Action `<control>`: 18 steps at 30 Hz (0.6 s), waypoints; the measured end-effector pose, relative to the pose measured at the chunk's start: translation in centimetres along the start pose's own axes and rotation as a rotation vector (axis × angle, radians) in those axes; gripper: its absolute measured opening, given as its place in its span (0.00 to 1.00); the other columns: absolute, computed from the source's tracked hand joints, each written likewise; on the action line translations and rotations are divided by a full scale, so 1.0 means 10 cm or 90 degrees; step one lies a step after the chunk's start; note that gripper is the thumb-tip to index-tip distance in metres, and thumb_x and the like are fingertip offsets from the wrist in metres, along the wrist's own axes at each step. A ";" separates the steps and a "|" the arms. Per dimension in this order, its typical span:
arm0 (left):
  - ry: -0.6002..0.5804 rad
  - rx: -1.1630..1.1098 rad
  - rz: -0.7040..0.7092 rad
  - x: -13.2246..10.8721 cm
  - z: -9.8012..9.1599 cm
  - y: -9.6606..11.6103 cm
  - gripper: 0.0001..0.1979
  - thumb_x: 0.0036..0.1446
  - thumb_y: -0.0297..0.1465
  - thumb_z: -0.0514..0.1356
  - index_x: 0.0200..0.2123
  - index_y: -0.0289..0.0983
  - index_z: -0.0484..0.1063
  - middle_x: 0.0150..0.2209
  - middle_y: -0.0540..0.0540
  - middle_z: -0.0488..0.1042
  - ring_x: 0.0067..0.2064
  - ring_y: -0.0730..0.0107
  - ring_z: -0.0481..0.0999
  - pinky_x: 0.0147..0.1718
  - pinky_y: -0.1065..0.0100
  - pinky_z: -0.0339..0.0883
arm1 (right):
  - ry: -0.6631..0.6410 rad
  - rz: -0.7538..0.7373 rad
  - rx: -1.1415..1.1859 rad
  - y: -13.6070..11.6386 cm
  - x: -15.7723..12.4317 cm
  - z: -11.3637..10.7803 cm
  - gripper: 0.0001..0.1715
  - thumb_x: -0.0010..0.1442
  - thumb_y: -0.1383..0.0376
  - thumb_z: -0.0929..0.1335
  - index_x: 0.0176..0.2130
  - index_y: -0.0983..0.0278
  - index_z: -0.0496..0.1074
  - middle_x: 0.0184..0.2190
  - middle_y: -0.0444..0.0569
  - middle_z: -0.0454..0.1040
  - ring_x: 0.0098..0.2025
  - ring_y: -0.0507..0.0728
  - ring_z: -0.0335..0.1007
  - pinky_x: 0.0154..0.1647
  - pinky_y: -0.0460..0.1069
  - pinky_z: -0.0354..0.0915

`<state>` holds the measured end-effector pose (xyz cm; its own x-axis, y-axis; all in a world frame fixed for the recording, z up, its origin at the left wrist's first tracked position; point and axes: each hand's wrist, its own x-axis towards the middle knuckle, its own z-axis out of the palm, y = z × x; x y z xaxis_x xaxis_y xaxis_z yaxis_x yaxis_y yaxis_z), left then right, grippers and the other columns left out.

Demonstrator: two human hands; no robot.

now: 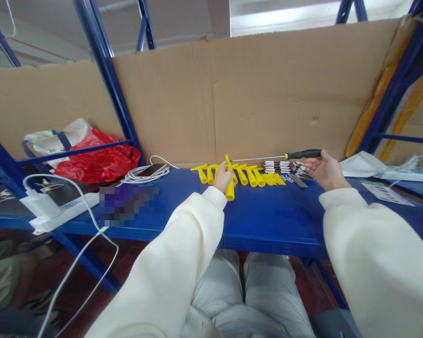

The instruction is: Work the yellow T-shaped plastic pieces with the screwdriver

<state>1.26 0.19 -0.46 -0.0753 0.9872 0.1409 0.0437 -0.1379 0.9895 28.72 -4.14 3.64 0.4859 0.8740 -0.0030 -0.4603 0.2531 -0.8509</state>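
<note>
My left hand (221, 178) is closed round a yellow plastic T-shaped handle (230, 192), held upright above the blue table. In my right hand (327, 173), thumb and fingers pinch the butt of a long screwdriver (302, 154) with a black and yellow grip. Its thin shaft runs level to the left, its tip close to the top of the held handle; whether they touch I cannot tell. Behind my left hand lies a row of several similar yellow handles (242, 176). To their right are small yellow pieces (273, 179), stacked white-and-dark pieces (276, 166) and a dark flat strip (298, 181).
Cardboard (285, 89) walls off the table's back between blue metal posts. A red plastic bag (98, 157), a coiled white cable (144, 173) and a power strip (70, 211) are on the left. A printed sheet (387, 193) lies at right.
</note>
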 end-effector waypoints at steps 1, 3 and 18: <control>-0.002 0.001 -0.002 0.00 0.00 0.00 0.35 0.61 0.23 0.56 0.70 0.45 0.60 0.61 0.40 0.73 0.22 0.83 0.69 0.16 0.78 0.62 | 0.007 0.000 -0.014 0.01 0.00 0.00 0.28 0.77 0.61 0.52 0.30 0.64 0.67 0.19 0.48 0.69 0.20 0.51 0.66 0.22 0.42 0.63; -0.002 0.002 -0.006 -0.01 0.00 0.01 0.34 0.62 0.23 0.56 0.70 0.45 0.61 0.61 0.40 0.73 0.22 0.83 0.70 0.16 0.77 0.62 | 0.021 -0.014 -0.027 0.02 0.00 0.00 0.26 0.76 0.59 0.56 0.29 0.63 0.65 0.17 0.43 0.64 0.17 0.49 0.58 0.19 0.42 0.60; -0.003 0.015 -0.001 -0.03 0.00 0.02 0.33 0.63 0.25 0.57 0.71 0.44 0.60 0.59 0.39 0.74 0.22 0.82 0.69 0.17 0.77 0.63 | 0.023 -0.028 0.053 0.00 -0.01 0.00 0.23 0.74 0.57 0.62 0.27 0.60 0.59 0.14 0.38 0.56 0.16 0.48 0.49 0.15 0.41 0.52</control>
<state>1.30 -0.11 -0.33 -0.0705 0.9878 0.1387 0.0672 -0.1340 0.9887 28.68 -4.25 3.67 0.5332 0.8459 0.0136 -0.4974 0.3265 -0.8037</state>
